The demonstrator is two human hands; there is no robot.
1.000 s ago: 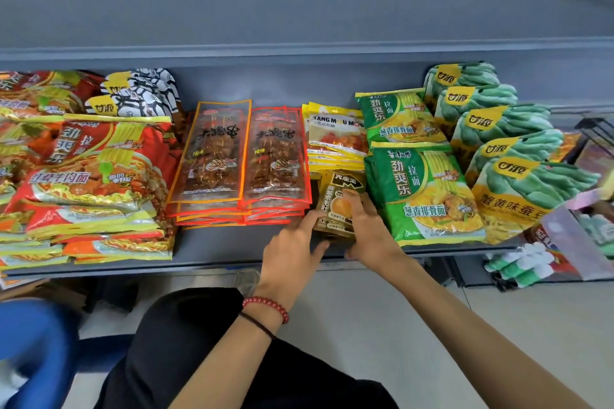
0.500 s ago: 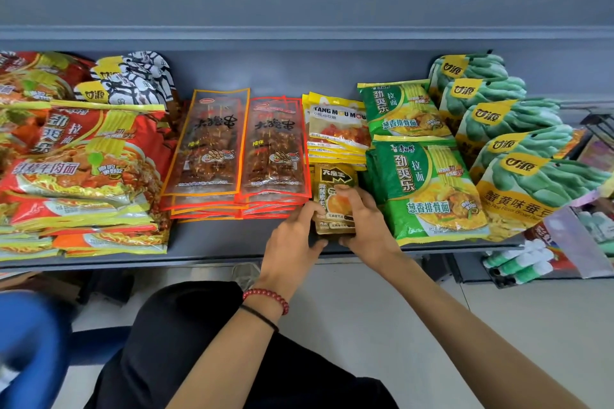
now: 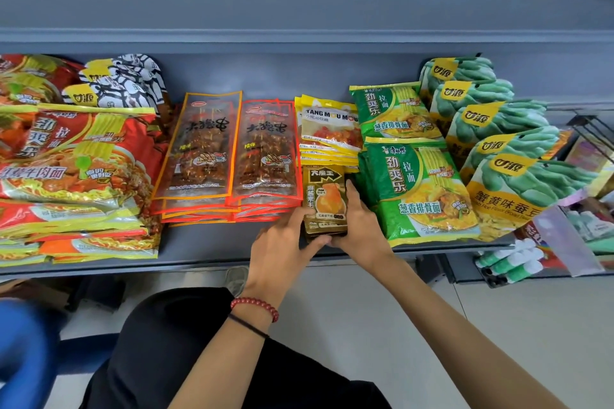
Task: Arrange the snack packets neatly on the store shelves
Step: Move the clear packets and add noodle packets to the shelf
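On shelf [image 3: 206,242] front: left hand [image 3: 285,244], right hand [image 3: 360,231] both clamped round gold packet stack [image 3: 324,199], between skewer packs [image 3: 265,153] and green noodle bags [image 3: 418,189].

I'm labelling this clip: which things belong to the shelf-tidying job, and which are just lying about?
Job: gold snack packets, gripped by left hand and right hand; skewer packets; green noodle packets; shelf.
Lying about: blurred blue object; green-and-white tubes right of shelf.
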